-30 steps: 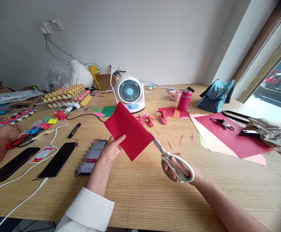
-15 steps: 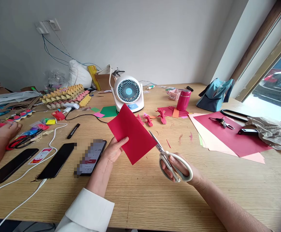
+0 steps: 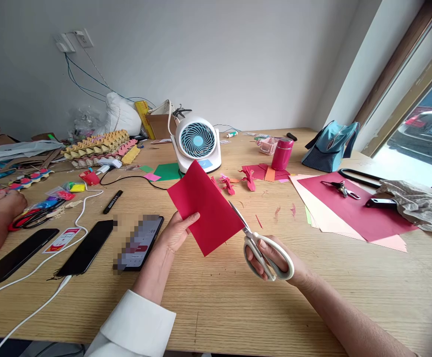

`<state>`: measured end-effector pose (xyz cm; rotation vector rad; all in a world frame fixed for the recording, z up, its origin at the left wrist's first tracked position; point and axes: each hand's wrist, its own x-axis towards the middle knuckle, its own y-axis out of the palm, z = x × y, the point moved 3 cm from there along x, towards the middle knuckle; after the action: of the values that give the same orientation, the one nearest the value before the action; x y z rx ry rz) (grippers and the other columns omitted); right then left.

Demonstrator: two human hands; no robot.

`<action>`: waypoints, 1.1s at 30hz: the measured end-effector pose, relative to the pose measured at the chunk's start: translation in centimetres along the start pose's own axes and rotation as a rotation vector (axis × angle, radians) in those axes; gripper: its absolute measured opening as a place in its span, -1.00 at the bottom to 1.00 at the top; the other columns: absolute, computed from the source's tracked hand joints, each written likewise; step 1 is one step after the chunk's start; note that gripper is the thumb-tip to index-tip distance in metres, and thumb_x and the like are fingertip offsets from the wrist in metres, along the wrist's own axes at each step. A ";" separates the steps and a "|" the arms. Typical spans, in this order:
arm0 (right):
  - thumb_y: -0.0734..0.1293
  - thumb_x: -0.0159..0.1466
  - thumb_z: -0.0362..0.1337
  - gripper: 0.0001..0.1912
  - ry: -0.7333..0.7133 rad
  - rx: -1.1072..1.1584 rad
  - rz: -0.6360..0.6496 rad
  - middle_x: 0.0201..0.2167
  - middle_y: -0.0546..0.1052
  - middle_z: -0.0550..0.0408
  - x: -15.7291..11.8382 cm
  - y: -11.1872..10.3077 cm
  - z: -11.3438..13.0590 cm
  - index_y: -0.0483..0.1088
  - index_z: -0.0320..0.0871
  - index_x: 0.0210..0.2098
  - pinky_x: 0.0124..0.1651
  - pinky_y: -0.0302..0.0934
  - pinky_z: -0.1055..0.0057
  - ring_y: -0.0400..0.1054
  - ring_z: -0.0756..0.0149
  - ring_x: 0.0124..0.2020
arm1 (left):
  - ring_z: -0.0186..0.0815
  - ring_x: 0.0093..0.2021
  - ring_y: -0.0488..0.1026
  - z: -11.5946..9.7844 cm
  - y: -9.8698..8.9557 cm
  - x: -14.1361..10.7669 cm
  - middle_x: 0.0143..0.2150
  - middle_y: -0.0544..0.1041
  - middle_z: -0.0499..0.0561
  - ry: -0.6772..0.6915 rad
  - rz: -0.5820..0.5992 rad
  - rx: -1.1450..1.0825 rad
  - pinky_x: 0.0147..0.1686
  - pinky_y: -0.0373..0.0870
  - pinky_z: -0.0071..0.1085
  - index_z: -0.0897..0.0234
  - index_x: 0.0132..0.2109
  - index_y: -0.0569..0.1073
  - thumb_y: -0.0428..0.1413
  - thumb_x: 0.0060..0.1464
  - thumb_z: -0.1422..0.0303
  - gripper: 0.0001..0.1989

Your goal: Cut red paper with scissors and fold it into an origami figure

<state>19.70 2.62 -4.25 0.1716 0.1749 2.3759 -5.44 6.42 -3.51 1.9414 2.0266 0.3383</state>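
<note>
A: Left hand [image 3: 175,233]: thumb on near face of red paper sheet [image 3: 210,210], fingers behind, pinching the lower-left edge

B: Sheet's position?

A: Held up over the wooden table [image 3: 216,312], nearer than the desk fan [image 3: 198,140], one corner pointing down

B: Right hand [image 3: 272,252]?

A: Fingers gripping the white-handled scissors [image 3: 252,240] by the loops; one blade visible along the sheet's upper-right edge, second blade's place can't be told

B: Handling?

A: Paper probably light, holds flat but bends and creases easily; scissors likely stiffer, heavier, steadiest by the loops; for the sheet, a flat pinch near an edge, away from the blades
</note>
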 end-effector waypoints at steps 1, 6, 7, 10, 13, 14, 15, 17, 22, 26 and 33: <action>0.16 0.34 0.11 -0.51 -0.003 0.007 0.000 -0.61 0.35 0.14 0.0 0.0 0.0 0.35 -0.24 -0.30 -0.62 0.07 0.52 0.22 0.45 -0.66 | -0.01 0.17 0.39 0.1 0.1 0.0 0.12 0.51 0.16 0.001 0.011 0.006 0.13 0.36 -0.12 0.27 0.12 0.42 0.34 -0.09 0.37 -0.42; 0.14 0.36 0.10 -0.51 -0.012 0.019 -0.017 -0.59 0.36 0.14 0.1 0.1 -0.1 0.35 -0.23 -0.30 -0.59 0.09 0.51 0.24 0.45 -0.64 | 0.01 0.19 0.37 0.7 0.2 0.2 0.15 0.48 0.15 0.016 0.035 0.026 0.16 0.34 -0.09 0.25 0.11 0.43 0.35 -0.10 0.33 -0.42; 0.14 0.36 0.10 -0.52 -0.014 0.018 -0.022 -0.60 0.35 0.15 0.1 0.1 -0.2 0.34 -0.23 -0.30 -0.60 0.08 0.52 0.23 0.46 -0.65 | 0.02 0.19 0.37 0.8 0.1 0.2 0.15 0.49 0.15 0.013 0.034 0.029 0.15 0.34 -0.08 0.25 0.11 0.43 0.35 -0.10 0.33 -0.42; 0.15 0.36 0.08 -0.53 -0.014 0.006 -0.045 -0.64 0.32 0.18 0.0 0.0 -0.2 0.33 -0.22 -0.32 -0.63 0.03 0.54 0.20 0.48 -0.68 | 0.02 0.19 0.37 0.9 0.1 0.3 0.15 0.48 0.15 0.012 0.039 0.029 0.16 0.33 -0.07 0.23 0.12 0.43 0.35 -0.11 0.33 -0.40; 0.16 0.35 0.09 -0.54 -0.006 -0.009 -0.059 -0.67 0.29 0.21 0.0 0.1 -0.2 0.32 -0.21 -0.34 -0.65 -0.01 0.54 0.16 0.49 -0.69 | 0.00 0.18 0.38 0.7 0.2 0.2 0.16 0.48 0.16 0.014 0.053 0.020 0.15 0.33 -0.09 0.24 0.12 0.42 0.35 -0.09 0.33 -0.41; 0.16 0.35 0.09 -0.54 -0.009 -0.012 -0.060 -0.67 0.28 0.22 0.0 0.2 -0.2 0.32 -0.21 -0.35 -0.65 -0.02 0.54 0.15 0.49 -0.70 | 0.00 0.18 0.39 0.7 0.2 0.2 0.16 0.48 0.16 0.012 0.055 0.019 0.15 0.34 -0.10 0.24 0.12 0.42 0.34 -0.09 0.34 -0.42; 0.16 0.35 0.09 -0.54 -0.013 -0.015 -0.060 -0.67 0.28 0.22 0.0 0.2 -0.2 0.32 -0.21 -0.35 -0.65 -0.02 0.54 0.14 0.50 -0.70 | -0.01 0.17 0.39 0.6 0.3 0.1 0.15 0.48 0.16 0.009 0.057 0.017 0.14 0.35 -0.11 0.24 0.11 0.43 0.34 -0.08 0.34 -0.43; 0.17 0.35 0.09 -0.54 -0.020 -0.013 -0.055 -0.67 0.28 0.22 0.0 0.3 -0.1 0.32 -0.21 -0.34 -0.65 -0.02 0.54 0.14 0.50 -0.70 | -0.03 0.17 0.40 0.6 0.3 0.1 0.15 0.49 0.14 0.009 0.054 0.014 0.13 0.36 -0.12 0.22 0.10 0.43 0.34 -0.08 0.34 -0.44; 0.16 0.35 0.09 -0.54 -0.016 -0.003 -0.043 -0.64 0.32 0.19 0.2 0.3 0.2 0.32 -0.22 -0.33 -0.62 0.03 0.53 0.18 0.48 -0.68 | -0.04 0.15 0.42 0.7 0.6 -0.1 0.13 0.50 0.12 0.005 0.048 0.015 0.13 0.37 -0.15 0.22 0.10 0.45 0.36 -0.11 0.35 -0.42; 0.15 0.36 0.08 -0.53 -0.036 -0.001 -0.048 -0.62 0.33 0.17 0.2 0.3 0.4 0.33 -0.23 -0.32 -0.61 0.06 0.52 0.21 0.46 -0.65 | -0.03 0.17 0.40 0.9 1.0 -0.3 0.12 0.51 0.11 -0.014 0.060 0.008 0.15 0.35 -0.14 0.20 0.13 0.43 0.36 -0.13 0.37 -0.38; 0.16 0.36 0.07 -0.55 -0.031 0.032 -0.073 -0.65 0.30 0.20 0.1 0.3 0.1 0.33 -0.22 -0.34 -0.64 0.00 0.54 0.16 0.48 -0.68 | -0.05 0.19 0.38 0.9 1.1 -0.4 0.14 0.50 0.11 -0.019 0.058 0.012 0.17 0.33 -0.16 0.19 0.16 0.40 0.35 -0.10 0.38 -0.36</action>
<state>19.40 2.50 -4.04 0.2132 0.2012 2.2979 -4.06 6.03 -3.86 2.0060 1.9681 0.3205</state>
